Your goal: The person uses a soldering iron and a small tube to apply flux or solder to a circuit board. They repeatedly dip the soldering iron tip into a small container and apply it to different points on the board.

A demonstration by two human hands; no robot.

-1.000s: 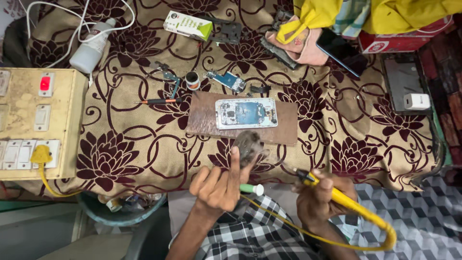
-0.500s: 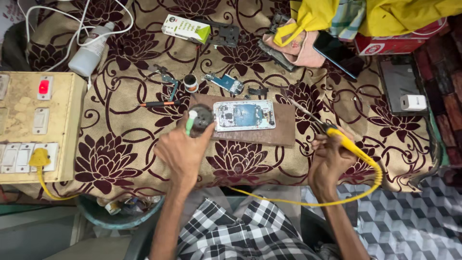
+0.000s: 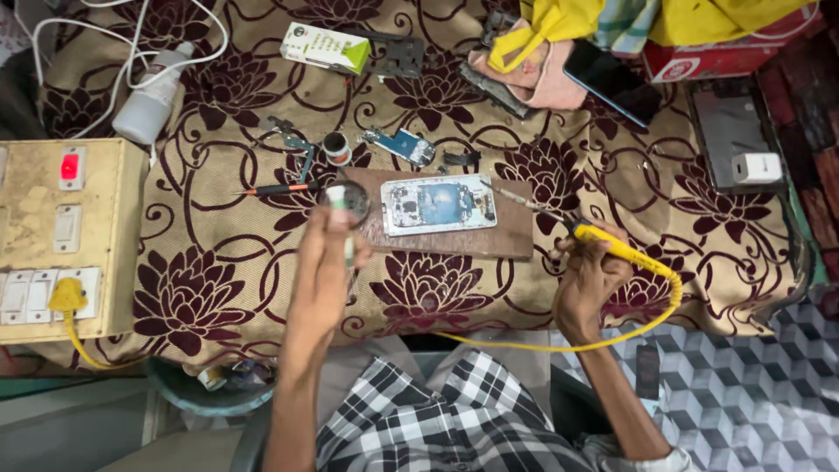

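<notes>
Showing a repair bench from above: the right hand [image 3: 587, 278] is gripping a yellow-handled soldering iron [image 3: 612, 247], fingers closed round the handle, its metal tip lying just off the right end of the opened phone [image 3: 439, 203]. The phone is resting face-up on a brown wooden board [image 3: 489, 238] over the flowered cloth [image 3: 218, 280]. The left hand [image 3: 325, 262] is closed on a small round dark tin [image 3: 351, 201] and a white-capped tube [image 3: 336, 196] at the board's left end. A switchboard box [image 3: 61, 236] is sitting at far left.
</notes>
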